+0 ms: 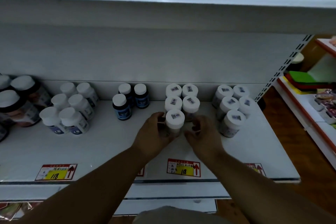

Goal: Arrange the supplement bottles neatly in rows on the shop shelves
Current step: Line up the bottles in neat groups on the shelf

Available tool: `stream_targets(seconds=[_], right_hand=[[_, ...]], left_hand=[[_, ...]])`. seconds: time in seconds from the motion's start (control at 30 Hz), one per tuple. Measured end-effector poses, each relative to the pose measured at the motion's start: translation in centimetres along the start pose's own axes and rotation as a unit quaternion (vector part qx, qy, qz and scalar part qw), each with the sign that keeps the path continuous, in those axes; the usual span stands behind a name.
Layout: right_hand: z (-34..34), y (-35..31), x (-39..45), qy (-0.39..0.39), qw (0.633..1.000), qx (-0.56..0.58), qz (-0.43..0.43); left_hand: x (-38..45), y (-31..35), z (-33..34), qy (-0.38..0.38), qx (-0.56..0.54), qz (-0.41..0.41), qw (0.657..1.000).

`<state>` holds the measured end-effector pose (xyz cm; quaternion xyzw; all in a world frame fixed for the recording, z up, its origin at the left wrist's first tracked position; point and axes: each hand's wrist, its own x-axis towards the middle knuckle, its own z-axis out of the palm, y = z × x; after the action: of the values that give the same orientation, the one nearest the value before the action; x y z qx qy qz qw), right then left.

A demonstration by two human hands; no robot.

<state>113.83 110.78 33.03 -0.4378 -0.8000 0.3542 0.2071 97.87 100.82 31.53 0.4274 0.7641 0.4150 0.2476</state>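
Note:
On the white shelf (109, 149) a middle group of white-capped supplement bottles (190, 104) stands in two columns. The front bottle (175, 119) of its left column is upright, and my left hand (154, 132) wraps its left side. My right hand (204, 132) sits just right of that bottle with its fingers curled and apart; its thumb is near the bottle's base and nothing shows inside it. The spot in front of the right column is hidden by this hand.
More groups stand along the shelf: white-capped bottles (231, 103) at the right, three dark blue bottles (121, 105), white bottles (69, 112) and larger dark jars (16, 103) at the left. Price tags (183, 167) line the front edge. Another shelf unit (316, 107) stands at the right.

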Motion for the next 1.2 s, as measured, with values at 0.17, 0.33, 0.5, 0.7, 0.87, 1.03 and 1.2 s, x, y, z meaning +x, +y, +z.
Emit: stream_targets(seconds=[0.17, 0.33, 0.5, 0.7, 0.87, 1.03, 1.2], right_hand=[[1.3, -1.4, -0.5, -0.026, 0.999, 0.013, -0.024], [1.1, -1.1, -0.7, 0.001, 0.999, 0.040, 0.002], [-0.5, -1.7, 1.4, 0.061, 0.976, 0.196, 0.079], [-1.3, -3.2, 5.7, -0.055, 0.929, 0.332, 0.151], [-0.5, -2.7, 7.3, -0.045, 0.943, 0.296, 0.143], [0.2, -2.2, 7.6, -0.031, 0.941, 0.305, 0.142], [0.0, -2.0, 7.2, -0.010, 0.946, 0.272, 0.174]], left_hand=[[0.0, 1.1, -0.6, 0.002, 0.044, 0.018, 0.999], [-0.3, 1.2, -0.8, -0.021, -0.107, -0.024, 0.994], [3.5, 0.9, -0.3, 0.030, -0.352, -0.187, 0.917], [6.6, 1.8, 0.6, -0.024, -0.459, -0.213, 0.862], [6.7, 1.8, 0.9, -0.025, -0.420, -0.195, 0.886], [6.4, 2.4, 0.6, -0.023, -0.399, -0.186, 0.898], [5.5, 2.4, -0.2, -0.014, -0.363, -0.190, 0.912]])
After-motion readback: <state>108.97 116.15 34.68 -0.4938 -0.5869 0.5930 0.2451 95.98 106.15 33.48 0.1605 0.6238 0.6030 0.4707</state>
